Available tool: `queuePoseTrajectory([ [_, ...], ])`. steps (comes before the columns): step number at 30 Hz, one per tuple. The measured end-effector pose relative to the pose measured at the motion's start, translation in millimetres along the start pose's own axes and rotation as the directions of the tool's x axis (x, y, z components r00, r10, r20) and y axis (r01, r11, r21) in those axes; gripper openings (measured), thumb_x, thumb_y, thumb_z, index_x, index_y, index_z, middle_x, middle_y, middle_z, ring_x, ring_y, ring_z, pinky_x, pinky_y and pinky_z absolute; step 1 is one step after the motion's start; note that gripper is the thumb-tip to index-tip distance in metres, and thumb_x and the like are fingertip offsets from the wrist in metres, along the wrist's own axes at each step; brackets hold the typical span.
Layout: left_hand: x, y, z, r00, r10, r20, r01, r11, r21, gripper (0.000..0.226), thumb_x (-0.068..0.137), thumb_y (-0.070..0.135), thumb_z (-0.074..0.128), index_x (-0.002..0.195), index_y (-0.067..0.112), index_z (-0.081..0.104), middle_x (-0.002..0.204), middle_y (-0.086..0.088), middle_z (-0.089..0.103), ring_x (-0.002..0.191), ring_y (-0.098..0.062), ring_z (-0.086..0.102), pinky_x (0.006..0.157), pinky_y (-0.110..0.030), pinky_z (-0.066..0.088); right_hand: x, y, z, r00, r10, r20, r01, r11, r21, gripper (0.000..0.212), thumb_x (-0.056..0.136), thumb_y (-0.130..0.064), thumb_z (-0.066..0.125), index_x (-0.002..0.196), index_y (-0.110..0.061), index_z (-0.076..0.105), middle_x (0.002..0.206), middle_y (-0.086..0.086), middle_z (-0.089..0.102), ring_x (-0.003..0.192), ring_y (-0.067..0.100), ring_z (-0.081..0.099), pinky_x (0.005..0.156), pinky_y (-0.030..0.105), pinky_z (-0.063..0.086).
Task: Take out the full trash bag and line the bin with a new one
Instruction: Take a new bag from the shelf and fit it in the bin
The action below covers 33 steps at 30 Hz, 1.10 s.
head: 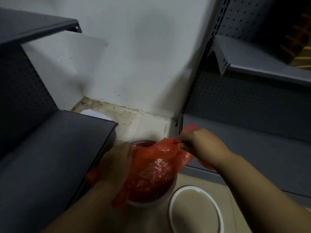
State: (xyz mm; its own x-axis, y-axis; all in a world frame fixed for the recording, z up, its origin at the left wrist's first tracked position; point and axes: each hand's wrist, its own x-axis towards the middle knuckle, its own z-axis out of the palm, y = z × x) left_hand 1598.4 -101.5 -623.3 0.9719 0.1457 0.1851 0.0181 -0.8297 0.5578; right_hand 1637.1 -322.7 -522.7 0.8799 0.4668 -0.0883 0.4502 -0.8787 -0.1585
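At 6 o'clock on floor: bin [165, 198] holding red bag [151, 167] | left hand [117, 160] pressing plastic at 9 o'clock rim, grip unclear | right hand [200, 142] pinching bag edge toward 2 o'clock, spreading mouth | white ring [217, 207] parked at 4 o'clock

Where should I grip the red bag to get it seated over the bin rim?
Grip the loose top edge of the bag, not its crumpled middle, which sags into the bin. The right hand already pinches the far-right edge from above; the left hand is at the left rim. Probably pull outward and down over each side.
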Motion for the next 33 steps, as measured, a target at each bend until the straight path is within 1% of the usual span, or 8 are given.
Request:
queuePoseTrajectory([
  [7, -13, -44, 34, 0.975, 0.22, -0.041, -0.214, 0.97, 0.114, 0.041, 0.089, 0.043, 0.031, 0.066, 0.017, 0.054, 0.062, -0.005, 0.059, 0.051, -0.022, 0.052, 0.052, -0.03, 0.041, 22, -6, 89, 0.991, 0.049, -0.126, -0.018, 0.971, 0.237, 0.037, 0.089, -0.03, 0.062, 0.126, -0.025, 0.059, 0.122, 0.002, 0.066, 0.112, 0.023, 0.06, 0.091, 0.033, 0.047],
  [10, -22, -58, 49, 0.986, 0.155, -0.061, -0.149, 0.984, 0.099, 0.049, 0.088, 0.053, 0.025, 0.073, 0.018, 0.056, 0.072, -0.004, 0.063, 0.062, -0.025, 0.059, 0.059, -0.035, 0.049, 22, -7, 119, 0.993, 0.112, -0.03, -0.092, 0.923, 0.374, 0.046, 0.091, -0.03, 0.06, 0.136, -0.026, 0.049, 0.135, 0.003, 0.058, 0.122, 0.021, 0.054, 0.102, 0.032, 0.042],
  [14, -22, -55, 48, 1.0, 0.015, 0.009, -0.015, 1.0, 0.006, 0.028, 0.093, 0.043, 0.037, 0.087, 0.023, 0.056, 0.087, -0.001, 0.065, 0.074, -0.019, 0.059, 0.063, -0.03, 0.044, 18, -11, 144, 0.989, 0.117, 0.086, -0.143, 0.891, 0.431, 0.054, 0.092, -0.026, 0.057, 0.143, -0.021, 0.039, 0.142, 0.005, 0.051, 0.127, 0.021, 0.049, 0.108, 0.033, 0.038],
  [17, -19, -53, 46, 0.998, 0.013, 0.064, -0.015, 1.0, 0.028, 0.023, 0.093, 0.042, 0.039, 0.103, 0.029, 0.055, 0.102, 0.0, 0.065, 0.088, -0.021, 0.061, 0.074, -0.032, 0.048, 20, -9, 150, 0.986, 0.121, 0.117, -0.161, 0.883, 0.441, 0.071, 0.09, -0.028, 0.06, 0.149, -0.022, 0.023, 0.148, 0.006, 0.041, 0.132, 0.024, 0.043, 0.11, 0.034, 0.034],
  [20, -14, -57, 44, 0.996, 0.033, 0.08, -0.038, 0.997, 0.068, 0.026, 0.093, 0.041, 0.04, 0.11, 0.031, 0.057, 0.109, -0.001, 0.066, 0.094, -0.023, 0.062, 0.078, -0.032, 0.048, 22, -6, 148, 0.986, 0.154, -0.067, -0.12, 0.924, 0.362, 0.072, 0.082, -0.037, 0.067, 0.144, -0.028, 0.031, 0.143, 0.0, 0.046, 0.128, 0.021, 0.046, 0.108, 0.036, 0.038],
  [23, -13, -60, 40, 0.993, 0.073, 0.092, -0.08, 0.994, 0.068, 0.026, 0.093, 0.039, 0.042, 0.105, 0.029, 0.062, 0.105, 0.0, 0.068, 0.089, -0.021, 0.062, 0.077, -0.033, 0.049, 25, -2, 142, 0.962, 0.123, -0.245, -0.078, 0.979, 0.188, 0.085, 0.074, -0.049, 0.07, 0.145, -0.032, 0.026, 0.145, -0.001, 0.032, 0.136, 0.021, 0.029, 0.112, 0.036, 0.027],
  [27, -16, -63, 38, 0.989, 0.098, 0.107, -0.11, 0.988, 0.111, 0.027, 0.094, 0.039, 0.04, 0.105, 0.03, 0.062, 0.104, 0.0, 0.067, 0.088, -0.02, 0.062, 0.078, -0.034, 0.05, 44, 4, 133, 0.996, 0.059, -0.071, -0.054, 0.996, 0.073, 0.11, 0.069, -0.052, 0.074, 0.148, -0.04, -0.001, 0.159, -0.002, -0.018, 0.147, 0.024, -0.013, 0.119, 0.047, 0.003],
  [33, -22, -66, 35, 0.983, 0.154, 0.1, -0.169, 0.973, 0.159, 0.046, 0.087, 0.049, 0.027, 0.105, 0.029, 0.063, 0.104, 0.0, 0.066, 0.086, -0.021, 0.063, 0.075, -0.032, 0.049, 83, 7, 125, 0.988, 0.061, 0.143, -0.051, 0.996, -0.075, 0.118, 0.067, -0.049, 0.077, 0.147, -0.042, -0.009, 0.154, 0.007, -0.032, 0.143, 0.03, -0.024, 0.119, 0.053, -0.003],
])
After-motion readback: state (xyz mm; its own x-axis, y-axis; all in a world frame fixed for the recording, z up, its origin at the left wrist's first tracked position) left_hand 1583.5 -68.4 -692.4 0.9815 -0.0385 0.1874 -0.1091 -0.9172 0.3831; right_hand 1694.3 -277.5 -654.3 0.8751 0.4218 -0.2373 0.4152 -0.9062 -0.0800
